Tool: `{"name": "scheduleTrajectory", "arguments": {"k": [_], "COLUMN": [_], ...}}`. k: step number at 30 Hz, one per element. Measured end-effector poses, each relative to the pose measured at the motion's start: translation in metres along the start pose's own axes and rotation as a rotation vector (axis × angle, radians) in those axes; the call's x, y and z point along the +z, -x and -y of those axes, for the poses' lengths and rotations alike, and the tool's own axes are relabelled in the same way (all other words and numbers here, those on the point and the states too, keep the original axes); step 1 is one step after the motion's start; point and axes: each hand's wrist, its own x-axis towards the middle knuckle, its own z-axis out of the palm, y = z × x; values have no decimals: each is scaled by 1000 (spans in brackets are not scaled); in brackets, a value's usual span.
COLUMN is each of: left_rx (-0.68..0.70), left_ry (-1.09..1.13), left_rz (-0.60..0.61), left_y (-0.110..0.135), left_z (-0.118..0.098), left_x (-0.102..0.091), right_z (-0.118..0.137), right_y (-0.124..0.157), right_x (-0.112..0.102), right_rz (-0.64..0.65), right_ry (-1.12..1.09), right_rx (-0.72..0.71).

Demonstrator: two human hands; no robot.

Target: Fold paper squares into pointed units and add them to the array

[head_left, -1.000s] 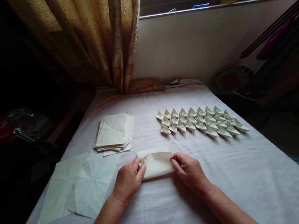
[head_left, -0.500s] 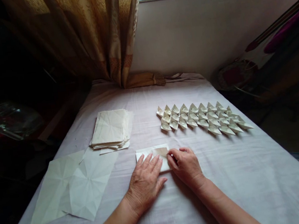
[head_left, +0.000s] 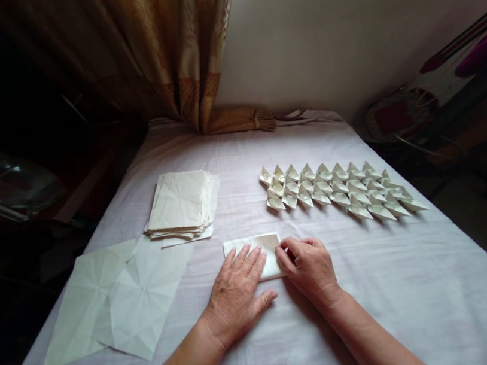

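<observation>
A small folded white paper [head_left: 274, 269] lies on the cloth in front of me. My left hand [head_left: 236, 292] rests flat over its left part, palm down, with the fingers stretched out. At the paper's right edge, my right hand [head_left: 310, 268] is closed, thumb and index finger pinching the side; the other fingers are curled in. A shaded upper layer shows between the two hands. To the left, two large creased sheets [head_left: 146, 308] lie spread and overlapping. Behind them stands a stack of creased paper sheets [head_left: 179, 200].
Several rows of small boat-shaped folded papers [head_left: 330, 185] stand at the right rear. A pale cloth [head_left: 399, 293] covers the table. At the far edge hangs a gold curtain [head_left: 189, 51], beside a wall [head_left: 304, 35]. Dark clutter flanks both sides.
The view has tilted slightly downward. The paper's shaded upper layer now reaches more evenly to the right edge. Both hands keep nearly the same places on the paper.
</observation>
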Motion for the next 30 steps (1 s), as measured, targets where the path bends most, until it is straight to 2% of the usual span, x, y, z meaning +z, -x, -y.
{"name": "scheduleTrajectory", "arguments": {"k": [7,30], "left_rx": [-6,-2], "left_ry": [23,17], "left_rz": [-13,-15], "left_y": [-1,-2], "left_z": [1,0], "left_x": [0,-2], "right_z": [-2,-3], "right_y": [-2,-3], "right_x": [0,1], "right_rz": [40,39], "right_ry": [0,-2], "right_rx": [19,28]}}
